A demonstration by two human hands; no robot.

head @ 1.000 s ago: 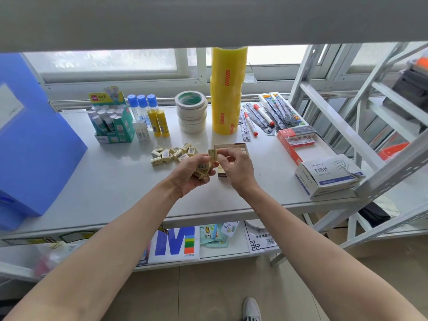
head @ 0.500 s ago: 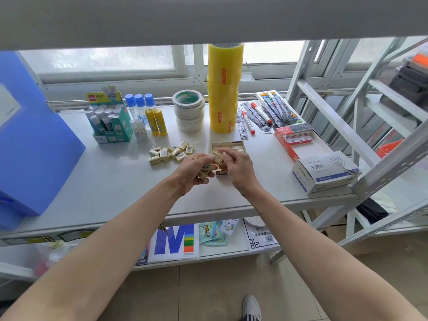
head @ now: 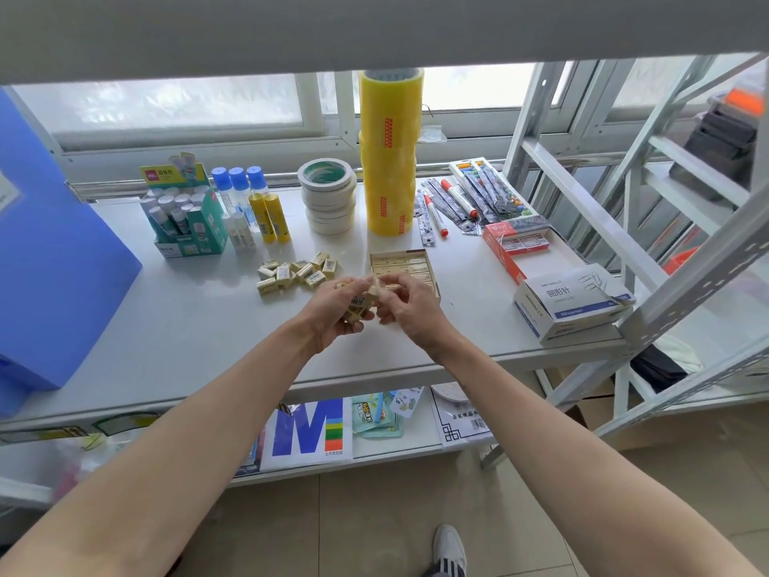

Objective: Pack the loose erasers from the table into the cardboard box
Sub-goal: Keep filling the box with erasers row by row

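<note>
a pale grey shelf board [head: 166, 318] on a white metal rack serves as the table, with a frosted window behind it, a beige tiled floor below and a lower shelf carrying a white sheet with a big blue "m" [head: 310, 428].

the cardboard box [head: 403, 266] sits open near the middle of the board, its far rows already filled with erasers. just left of the box lies a heap of loose erasers [head: 296, 273] in pale yellow wrappers. directly in front of the box, both hands meet above the board. the left hand [head: 333, 312] curls around a small clutch of erasers [head: 358, 306], one showing a barcode. the right hand [head: 410, 304] pinches one eraser at the top of that clutch between thumb and fingertips.

behind the box stands a tall stack of yellow tape rolls [head: 390, 152], with white tape rolls [head: 328, 197] to its left. further left of the box are yellow glue sticks [head: 270, 216], blue-capped bottles [head: 238, 189] and a green display carton [head: 183, 214] whose header bears chinese characters too small to read surely. right of the box lies a red flat case [head: 518, 245], and nearer the board's edge a white and blue carton [head: 572, 299] printed "回形针". markers [head: 455, 197] lie behind the red case. far left of the box stands a blue folder [head: 54, 260].
</note>
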